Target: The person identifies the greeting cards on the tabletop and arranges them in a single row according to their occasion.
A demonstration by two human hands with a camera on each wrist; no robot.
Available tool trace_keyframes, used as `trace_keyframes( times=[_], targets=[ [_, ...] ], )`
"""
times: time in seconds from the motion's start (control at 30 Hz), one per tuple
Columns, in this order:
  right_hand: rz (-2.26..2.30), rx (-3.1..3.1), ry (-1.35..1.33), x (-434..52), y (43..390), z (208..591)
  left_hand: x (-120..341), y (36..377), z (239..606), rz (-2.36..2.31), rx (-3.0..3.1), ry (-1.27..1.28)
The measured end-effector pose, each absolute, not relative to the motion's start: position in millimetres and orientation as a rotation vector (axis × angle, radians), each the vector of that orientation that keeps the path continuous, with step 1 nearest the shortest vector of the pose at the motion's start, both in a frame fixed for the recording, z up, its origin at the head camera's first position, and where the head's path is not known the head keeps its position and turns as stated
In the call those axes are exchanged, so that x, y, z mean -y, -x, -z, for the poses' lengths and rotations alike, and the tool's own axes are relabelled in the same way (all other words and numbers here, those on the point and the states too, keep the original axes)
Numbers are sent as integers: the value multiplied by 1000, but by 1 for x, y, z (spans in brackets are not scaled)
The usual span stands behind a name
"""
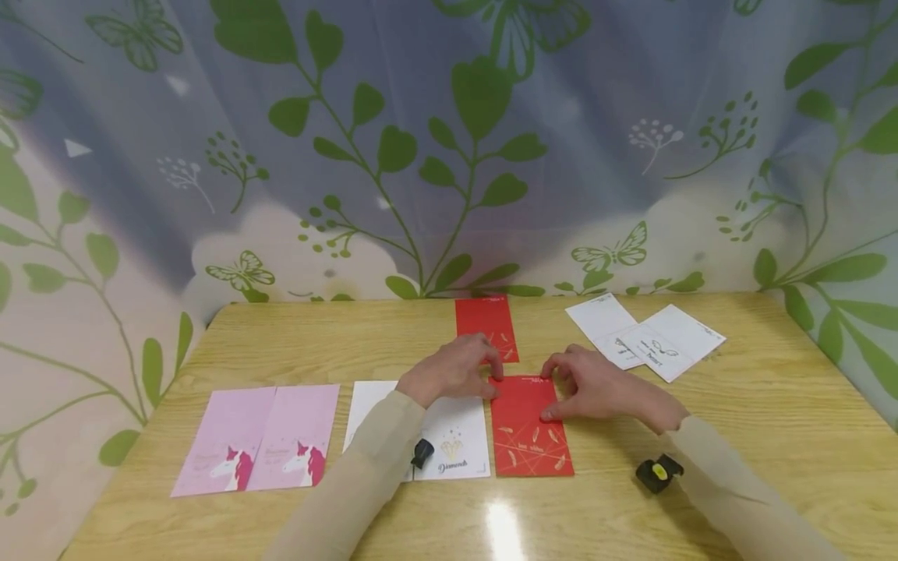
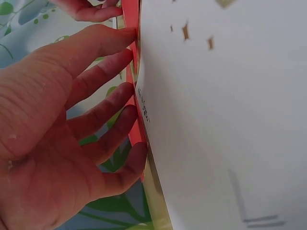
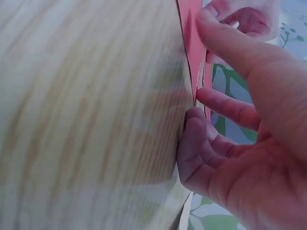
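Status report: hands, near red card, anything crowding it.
Left hand touching upper left of near red card; right hand, upper right. Card on table. Diamonds card close on its left.

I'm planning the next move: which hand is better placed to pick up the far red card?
Probably the left hand: in the head view its knuckles overlap the far red card, while the right hand sits farther off.

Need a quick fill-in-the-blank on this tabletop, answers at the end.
The two unicorn cards are coloured ____.
The card between the left hand and the right hand is coloured ____.
The white card beside it is printed with the word ____.
At back right, the loose white cards number ____.

Missing: pink; red; Diamonds; two.
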State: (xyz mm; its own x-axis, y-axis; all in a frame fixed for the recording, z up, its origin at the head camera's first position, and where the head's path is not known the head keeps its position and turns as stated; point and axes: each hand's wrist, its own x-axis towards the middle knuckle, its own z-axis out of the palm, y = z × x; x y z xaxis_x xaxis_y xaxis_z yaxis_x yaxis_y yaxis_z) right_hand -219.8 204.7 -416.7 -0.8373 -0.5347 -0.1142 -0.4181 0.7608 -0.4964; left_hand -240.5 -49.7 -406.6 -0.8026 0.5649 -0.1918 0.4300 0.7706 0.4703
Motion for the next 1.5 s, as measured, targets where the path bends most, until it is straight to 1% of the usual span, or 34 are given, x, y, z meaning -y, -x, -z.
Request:
trace_keyframes(
  times=[0.47,0.6,0.7,0.8,0.9,1.03,1.23,1.5],
  targets=[
    [642,-2688,746,-204,220,417,54,243,408,-616,-2630,-783],
    [692,-2677,719,-207,221,417,58,252,406,-743,-2651,-823],
    [745,-2671,717,-209,222,417,63,263,402,-815,-2709,-793],
    [779,-2666,745,-210,223,418,67,278,399,-757,-2790,-722],
    [784,-2664,744,-211,223,419,70,289,398,-598,-2833,-674],
    [769,-2672,737,-212,224,422,73,298,400,-490,-2819,-644],
    [765,-2669,735,-211,225,423,75,303,406,-451,-2827,-563],
    [818,-2664,647,-214,229,418,77,305,404,-449,-2797,-522]
  ],
)
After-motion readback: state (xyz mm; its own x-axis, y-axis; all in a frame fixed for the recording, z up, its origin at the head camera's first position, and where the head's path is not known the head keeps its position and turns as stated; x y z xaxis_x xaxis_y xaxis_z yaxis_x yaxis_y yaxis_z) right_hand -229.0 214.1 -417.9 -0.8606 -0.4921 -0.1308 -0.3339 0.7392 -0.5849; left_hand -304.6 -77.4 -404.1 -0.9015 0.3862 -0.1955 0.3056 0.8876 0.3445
